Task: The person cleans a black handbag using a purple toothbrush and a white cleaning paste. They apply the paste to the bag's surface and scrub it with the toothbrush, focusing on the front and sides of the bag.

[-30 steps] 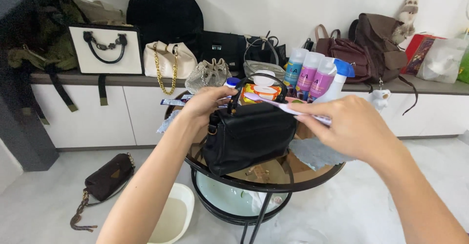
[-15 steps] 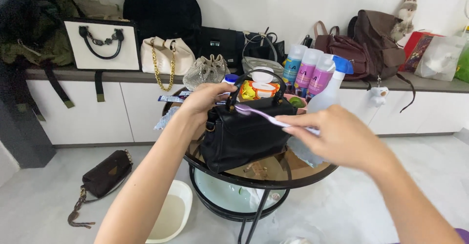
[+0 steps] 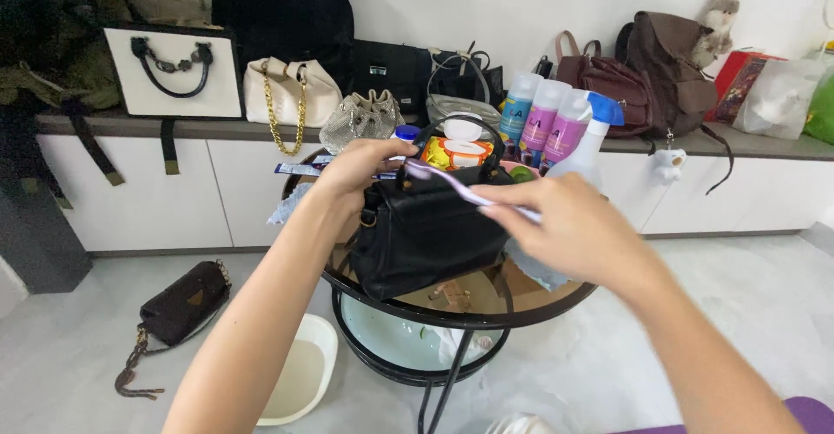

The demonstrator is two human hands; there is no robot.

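Note:
A small black handbag (image 3: pixel 430 230) stands upright on a round glass-topped table (image 3: pixel 556 299). My left hand (image 3: pixel 360 169) grips the bag's top edge near its handle. My right hand (image 3: pixel 573 230) holds a thin pale purple toothbrush (image 3: pixel 456 186), whose head end reaches over the top of the bag close to my left hand. A light cloth (image 3: pixel 534 265) lies under my right hand beside the bag.
Behind the bag stand a spray bottle (image 3: pixel 595 134), pink and blue bottles (image 3: pixel 547 117) and a wipes pack (image 3: pixel 460 149). A long shelf (image 3: pixel 78 123) carries several handbags and backpacks. On the floor lie a dark chain-strap purse (image 3: pixel 182 304) and a white basin (image 3: pixel 304 382).
My right hand has dropped and shifted slightly with the toothbrush, its head moving along the top of the bag. My left hand stays on the bag's top.

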